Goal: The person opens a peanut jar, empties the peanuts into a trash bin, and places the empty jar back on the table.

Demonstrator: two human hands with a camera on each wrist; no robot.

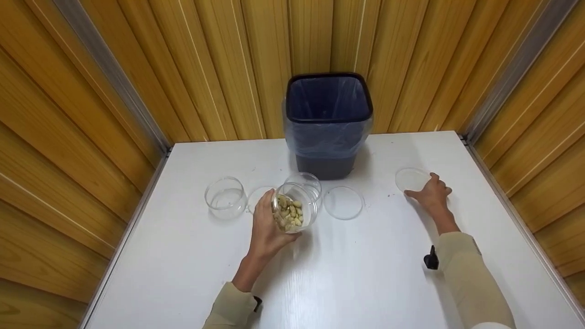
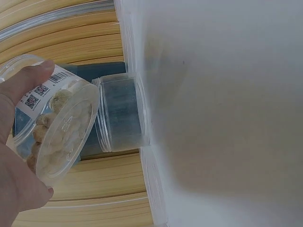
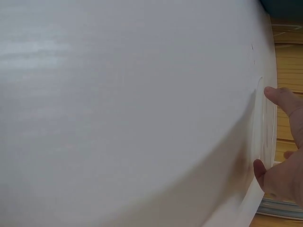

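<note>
My left hand [image 1: 269,228] grips a clear round plastic jar [image 1: 308,212], tilted so that its open mouth shows. Inside lie several beige-green nuts or beans [image 1: 291,214]. In the left wrist view, a white barcode label [image 2: 45,90] shows on the jar under a finger. At the right side of the table, my right hand [image 1: 432,194] holds a clear round lid [image 1: 410,178] by its edge, thumb and fingers apart along the rim. The lid is at or just above the tabletop; the right wrist view shows it edge-on.
A bin [image 1: 325,167] with a blue liner stands at the table's back. Another clear jar [image 1: 226,201] stands at left, and a further one [image 1: 305,179] is partly hidden behind the held jar. Clear lids lie nearby, one [image 1: 343,203] right of the jars. Wooden panels [image 1: 219,68] enclose the table.
</note>
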